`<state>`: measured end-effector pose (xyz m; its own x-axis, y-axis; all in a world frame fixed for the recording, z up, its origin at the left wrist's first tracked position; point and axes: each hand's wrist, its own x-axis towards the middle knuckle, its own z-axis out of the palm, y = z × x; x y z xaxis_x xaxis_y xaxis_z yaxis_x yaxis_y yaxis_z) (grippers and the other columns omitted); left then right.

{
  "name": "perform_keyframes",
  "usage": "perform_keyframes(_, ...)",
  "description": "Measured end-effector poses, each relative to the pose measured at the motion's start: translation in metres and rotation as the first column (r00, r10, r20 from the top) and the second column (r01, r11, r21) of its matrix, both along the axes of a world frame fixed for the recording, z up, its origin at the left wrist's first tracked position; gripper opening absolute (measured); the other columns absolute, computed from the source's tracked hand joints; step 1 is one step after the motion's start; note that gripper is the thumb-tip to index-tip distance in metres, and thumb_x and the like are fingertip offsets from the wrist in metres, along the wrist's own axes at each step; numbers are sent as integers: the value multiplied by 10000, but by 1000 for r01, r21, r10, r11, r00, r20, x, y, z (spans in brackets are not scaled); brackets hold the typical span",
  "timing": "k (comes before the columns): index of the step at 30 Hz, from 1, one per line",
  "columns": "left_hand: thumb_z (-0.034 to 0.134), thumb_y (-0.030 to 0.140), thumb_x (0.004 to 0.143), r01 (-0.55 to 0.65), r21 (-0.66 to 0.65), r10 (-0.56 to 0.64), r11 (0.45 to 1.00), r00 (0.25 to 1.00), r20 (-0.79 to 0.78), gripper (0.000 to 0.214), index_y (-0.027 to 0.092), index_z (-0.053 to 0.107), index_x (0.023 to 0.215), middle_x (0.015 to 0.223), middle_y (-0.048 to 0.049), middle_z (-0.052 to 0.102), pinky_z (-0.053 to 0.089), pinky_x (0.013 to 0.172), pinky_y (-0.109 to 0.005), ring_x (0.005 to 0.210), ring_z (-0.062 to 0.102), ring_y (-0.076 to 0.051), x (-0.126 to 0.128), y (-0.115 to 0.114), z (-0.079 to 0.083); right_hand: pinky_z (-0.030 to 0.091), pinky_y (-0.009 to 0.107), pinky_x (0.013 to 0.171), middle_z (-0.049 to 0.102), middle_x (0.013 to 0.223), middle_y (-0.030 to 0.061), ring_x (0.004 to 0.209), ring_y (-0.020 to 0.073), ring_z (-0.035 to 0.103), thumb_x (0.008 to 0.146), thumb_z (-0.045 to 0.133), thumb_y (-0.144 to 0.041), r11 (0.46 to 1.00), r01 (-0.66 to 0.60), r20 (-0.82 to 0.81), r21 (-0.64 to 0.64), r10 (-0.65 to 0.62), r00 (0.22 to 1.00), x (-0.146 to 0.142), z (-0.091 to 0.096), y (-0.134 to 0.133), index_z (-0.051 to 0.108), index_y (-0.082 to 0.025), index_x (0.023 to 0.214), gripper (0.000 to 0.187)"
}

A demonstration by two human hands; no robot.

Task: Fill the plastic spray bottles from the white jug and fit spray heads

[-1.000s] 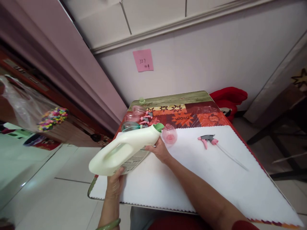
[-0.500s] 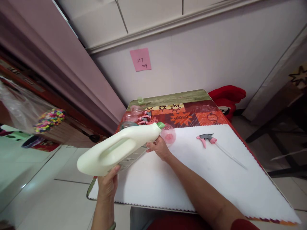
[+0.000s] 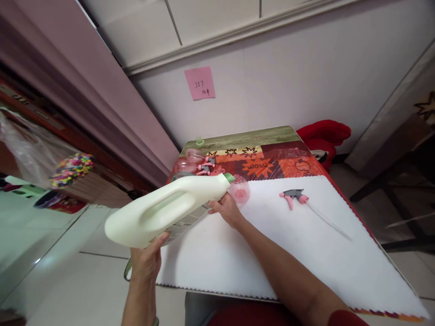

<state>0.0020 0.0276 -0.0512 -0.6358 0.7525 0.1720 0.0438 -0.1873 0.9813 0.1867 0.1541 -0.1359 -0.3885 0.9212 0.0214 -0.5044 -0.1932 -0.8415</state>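
A large pale-green detergent jug point(image 3: 166, 203) lies tilted across my view, its green spout point(image 3: 229, 177) at the right end. My left hand point(image 3: 147, 253) grips its lower end from below, thumb on the printed label. My right hand point(image 3: 229, 210) is closed at the underside near the neck, with some fingers hidden. The spout is at a round, clear pink bottle point(image 3: 240, 190) on the table. Whether liquid flows I cannot tell. A grey and pink spray trigger head point(image 3: 294, 197) with a clear tube rests to the right.
More clear spray bottles point(image 3: 185, 166) and trigger heads point(image 3: 205, 169) stand and lie at the table's left. A green cap point(image 3: 200, 142) is at the back. White sheeting point(image 3: 272, 244) covers the table's front part. Wall behind, pink curtain point(image 3: 136, 99) at left.
The jug's lower end and my left hand have shifted slightly left, and the jug is tilted a little differently. My right hand stays at the neck.
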Motion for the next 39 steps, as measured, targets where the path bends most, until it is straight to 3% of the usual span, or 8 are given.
perform_keyframes(21, 974, 238, 491, 7, 20, -6, 1000, 996, -89, 734, 211, 720, 1179, 1194, -73, 773, 547, 1091, -489, 1260, 651, -351, 4, 2, 17, 586, 314, 653, 755, 933, 47, 825, 203, 702, 648, 900, -471, 999, 19, 3, 29, -19, 1000, 5, 5, 2, 631, -189, 1105, 601)
perform_keyframes(39, 964, 190, 531, 31, 40, -27, 999, 993, -113, 729, 220, 723, 1218, 1234, -63, 764, 580, 1052, -437, 1279, 645, -338, -3, -2, 15, 582, 325, 658, 759, 916, 52, 819, 211, 692, 629, 900, -504, 999, 31, 11, 24, -32, 999, 4, 7, 2, 665, -190, 1054, 578)
